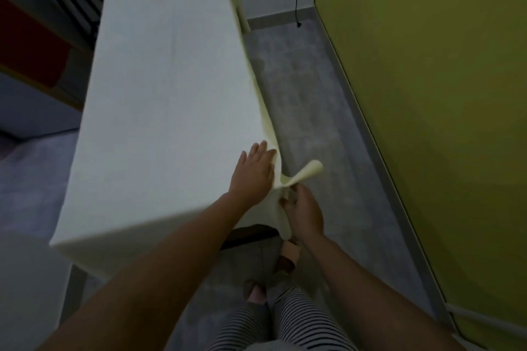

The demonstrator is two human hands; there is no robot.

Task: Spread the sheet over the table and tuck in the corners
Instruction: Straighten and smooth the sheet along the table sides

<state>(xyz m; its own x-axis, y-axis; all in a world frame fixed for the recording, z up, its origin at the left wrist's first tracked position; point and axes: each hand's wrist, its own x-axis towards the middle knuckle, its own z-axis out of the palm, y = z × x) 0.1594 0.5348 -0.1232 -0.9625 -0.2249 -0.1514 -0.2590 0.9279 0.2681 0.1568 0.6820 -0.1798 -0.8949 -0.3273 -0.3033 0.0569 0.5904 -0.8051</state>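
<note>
Your left grip (254, 172) lies flat on the sheet (171, 94); right grip (303, 208) pinches its corner; a hard tug could skew it.

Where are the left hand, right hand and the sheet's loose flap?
left hand (253, 172), head view, back of the hand.
right hand (306, 209), head view, back of the hand.
sheet's loose flap (310, 169), head view, curled tip.

One head cam, wide-angle, steep downward-fwd look, close above near corner of sheet (171, 94).
</note>
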